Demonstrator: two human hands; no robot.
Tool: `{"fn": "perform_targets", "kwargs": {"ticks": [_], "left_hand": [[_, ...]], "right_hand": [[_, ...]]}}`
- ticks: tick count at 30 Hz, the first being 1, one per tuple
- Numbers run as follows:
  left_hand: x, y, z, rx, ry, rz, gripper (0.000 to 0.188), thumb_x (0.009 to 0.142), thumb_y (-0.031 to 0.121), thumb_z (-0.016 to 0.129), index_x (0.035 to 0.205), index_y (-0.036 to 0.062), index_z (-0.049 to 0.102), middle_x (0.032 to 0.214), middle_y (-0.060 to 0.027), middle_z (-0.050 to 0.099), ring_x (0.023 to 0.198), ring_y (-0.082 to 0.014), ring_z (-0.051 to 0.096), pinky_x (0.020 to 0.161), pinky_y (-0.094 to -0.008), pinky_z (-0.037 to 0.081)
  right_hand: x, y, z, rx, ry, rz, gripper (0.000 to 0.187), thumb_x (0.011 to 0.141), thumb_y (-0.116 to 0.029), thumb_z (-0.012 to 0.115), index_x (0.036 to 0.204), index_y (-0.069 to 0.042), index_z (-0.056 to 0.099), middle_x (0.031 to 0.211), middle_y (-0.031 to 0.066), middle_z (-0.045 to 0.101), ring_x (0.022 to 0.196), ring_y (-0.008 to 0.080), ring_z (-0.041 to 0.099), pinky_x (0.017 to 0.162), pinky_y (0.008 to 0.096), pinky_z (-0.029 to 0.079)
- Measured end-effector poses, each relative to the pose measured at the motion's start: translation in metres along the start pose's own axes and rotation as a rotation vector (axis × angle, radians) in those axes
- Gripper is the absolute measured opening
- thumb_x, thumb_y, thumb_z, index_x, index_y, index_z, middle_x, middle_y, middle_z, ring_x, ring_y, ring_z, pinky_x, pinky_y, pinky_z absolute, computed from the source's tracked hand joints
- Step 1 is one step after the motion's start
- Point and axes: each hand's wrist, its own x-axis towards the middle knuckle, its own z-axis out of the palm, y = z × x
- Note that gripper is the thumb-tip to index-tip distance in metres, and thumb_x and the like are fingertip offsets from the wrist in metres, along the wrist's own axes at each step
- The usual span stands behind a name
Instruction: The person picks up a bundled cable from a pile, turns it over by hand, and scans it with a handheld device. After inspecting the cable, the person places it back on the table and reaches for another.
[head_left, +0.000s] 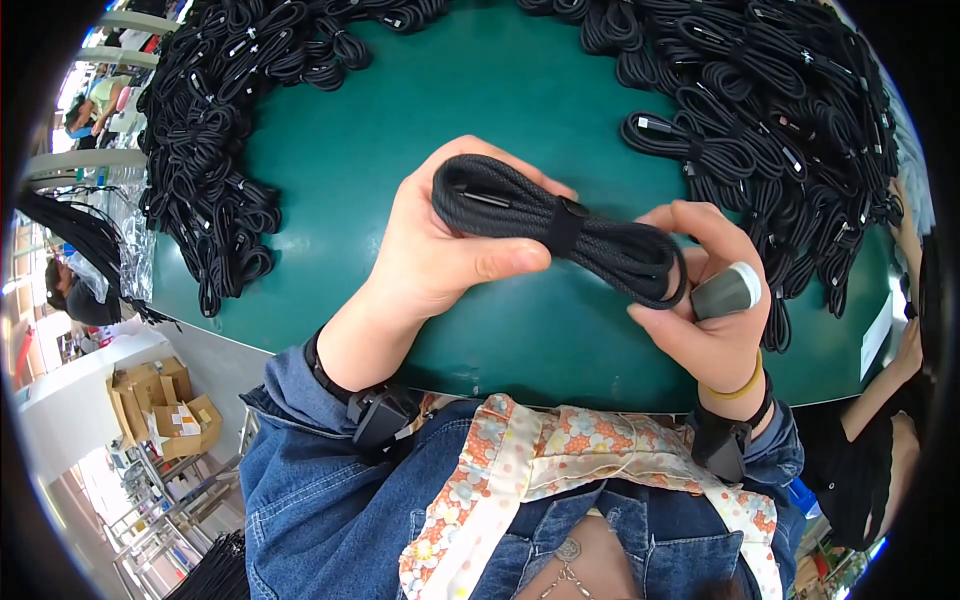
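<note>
Above the middle of the green table I hold a coiled black braided cable, cinched at its waist by a black strap. My left hand is closed round the coil's left half, thumb across the front and fingers behind. A slim dark metallic piece shows inside the left loop. At the right loop, my right hand has its thumb and fingers closed about the end of the coil. Tucked in that same hand is a small grey, rounded object with a white edge; its kind is unclear.
Heaps of similar coiled black cables line the table's left side, with more cables along the right. Open cardboard boxes stand on the lower left. Another person's arm reaches in at the right edge. Other people sit beyond the left side.
</note>
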Motion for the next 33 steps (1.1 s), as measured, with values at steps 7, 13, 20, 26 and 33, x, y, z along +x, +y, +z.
{"fn": "perform_targets", "kwargs": {"ticks": [7,13,20,26,33], "left_hand": [[0.001,0.000,0.006,-0.057,-0.054,-0.149,0.046,0.079,0.043,0.050,0.091,-0.0009,0.044,0.083,-0.0140,0.054,0.069,-0.0213,0.056,0.065,-0.0315,0.046],[0.001,-0.009,0.001,-0.054,-0.136,-0.151,0.059,0.083,0.054,0.027,0.088,-0.0020,0.043,0.079,-0.0157,0.053,0.066,-0.0235,0.055,0.064,-0.0330,0.045],[0.002,-0.010,0.003,-0.199,-0.116,-0.222,0.062,0.084,0.055,0.020,0.085,-0.0019,0.044,0.078,-0.0156,0.053,0.064,-0.0237,0.054,0.064,-0.0338,0.045],[0.003,-0.007,0.000,-0.099,-0.116,-0.210,0.058,0.086,0.050,0.021,0.084,-0.0018,0.046,0.078,-0.0141,0.054,0.068,-0.0220,0.054,0.066,-0.0324,0.043],[0.009,0.008,-0.014,0.255,0.054,-0.059,0.039,0.090,0.031,0.029,0.087,-0.0020,0.050,0.077,-0.0089,0.056,0.069,-0.0153,0.053,0.066,-0.0265,0.042]], "right_hand": [[-0.002,0.001,-0.005,0.106,-0.006,0.122,0.034,0.070,-0.009,0.063,0.099,0.004,0.052,0.077,0.0050,0.054,0.043,0.0011,0.033,0.044,0.0149,0.028],[0.000,-0.002,-0.003,0.516,0.061,0.418,0.025,0.082,-0.018,0.051,0.092,0.005,0.052,0.069,0.0050,0.052,0.041,0.0027,0.035,0.050,0.0202,0.040],[0.000,-0.003,-0.004,0.564,0.106,0.449,0.024,0.083,-0.018,0.049,0.092,0.004,0.052,0.072,0.0065,0.054,0.040,0.0031,0.034,0.054,0.0228,0.044],[0.004,-0.003,0.000,0.579,0.113,0.512,0.025,0.080,-0.017,0.053,0.094,0.004,0.051,0.076,0.0056,0.055,0.044,0.0034,0.039,0.055,0.0209,0.042],[0.004,-0.010,0.008,0.108,0.098,0.469,0.029,0.071,-0.014,0.058,0.094,0.004,0.052,0.064,0.0017,0.051,0.050,0.0032,0.041,0.050,0.0166,0.034]]}}
